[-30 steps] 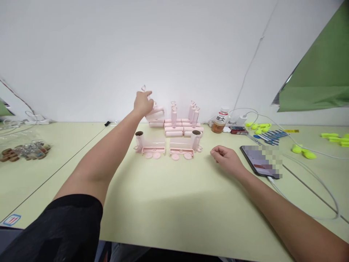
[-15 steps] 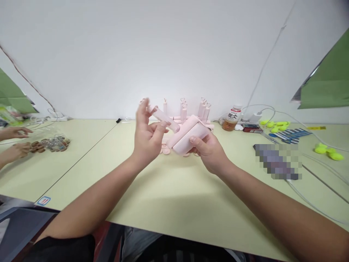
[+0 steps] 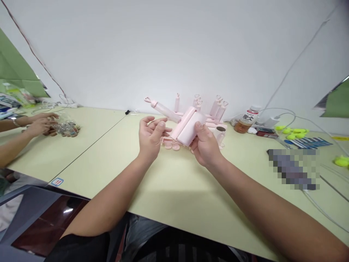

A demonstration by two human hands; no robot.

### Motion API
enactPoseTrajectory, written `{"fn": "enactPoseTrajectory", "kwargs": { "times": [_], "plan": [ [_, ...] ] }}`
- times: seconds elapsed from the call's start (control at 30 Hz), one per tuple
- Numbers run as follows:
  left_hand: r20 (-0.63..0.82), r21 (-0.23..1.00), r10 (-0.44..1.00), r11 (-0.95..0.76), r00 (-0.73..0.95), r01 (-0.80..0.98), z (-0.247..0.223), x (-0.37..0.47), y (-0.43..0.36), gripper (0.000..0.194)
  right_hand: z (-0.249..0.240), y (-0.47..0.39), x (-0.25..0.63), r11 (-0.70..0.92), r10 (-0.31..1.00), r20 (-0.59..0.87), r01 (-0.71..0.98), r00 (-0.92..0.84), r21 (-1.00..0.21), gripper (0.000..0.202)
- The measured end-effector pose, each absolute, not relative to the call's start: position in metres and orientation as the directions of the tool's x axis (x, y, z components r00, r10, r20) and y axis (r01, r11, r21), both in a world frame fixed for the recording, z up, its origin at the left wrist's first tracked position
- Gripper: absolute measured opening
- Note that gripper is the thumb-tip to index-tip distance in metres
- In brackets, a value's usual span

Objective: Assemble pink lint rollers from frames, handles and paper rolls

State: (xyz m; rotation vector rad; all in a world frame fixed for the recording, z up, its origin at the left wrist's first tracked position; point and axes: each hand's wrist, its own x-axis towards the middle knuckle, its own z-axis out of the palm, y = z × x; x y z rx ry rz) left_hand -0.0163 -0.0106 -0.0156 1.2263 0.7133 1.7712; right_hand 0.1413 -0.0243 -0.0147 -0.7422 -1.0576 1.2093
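1. Centre of frame: the right hand point(image 3: 208, 147) grips a pink roller point(image 3: 187, 125) by its wide end; a light, steady pinch should suit.
2. Left hand point(image 3: 150, 140), loosely open, beside it; supporting the slanting handle point(image 3: 166, 111) would probably steady it.
3. Hidden: the roller's underside. Left-hand contact: unclear.

Left hand point(image 3: 151, 137) open, loosely curled, palm inward; right hand point(image 3: 206, 146) closed in grip

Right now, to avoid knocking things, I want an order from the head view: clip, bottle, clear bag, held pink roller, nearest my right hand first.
1. Pink roller: in the right hand.
2. Bottle: right, near the wall.
3. Clip: left, toward the back.
4. Clear bag: far left.
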Motion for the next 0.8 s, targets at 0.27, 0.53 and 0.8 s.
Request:
{"fn": "enactPoseTrajectory", "kwargs": {
  "times": [0.27,0.53,0.8],
  "plan": [
    [0.297,0.944,0.945,-0.269,0.135,-0.191,-0.036,-0.008,-0.004,0.039,-0.038,-0.036,0.157,0.064,0.967,0.129,-0.282,-0.22,-0.957,0.053],
    [0.367,0.917,0.93,-0.357,0.027,-0.178,-0.035,-0.012,0.0,0.037,-0.031,-0.03,0.171,0.129,0.975,0.151,-0.142,-0.16,-0.981,0.062],
    [0.524,0.779,0.772,-0.605,-0.36,-0.163,-0.028,-0.04,0.02,0.034,-0.042,-0.025,0.176,0.439,0.899,0.306,0.624,-0.315,-0.647,0.055]
  ]
}}
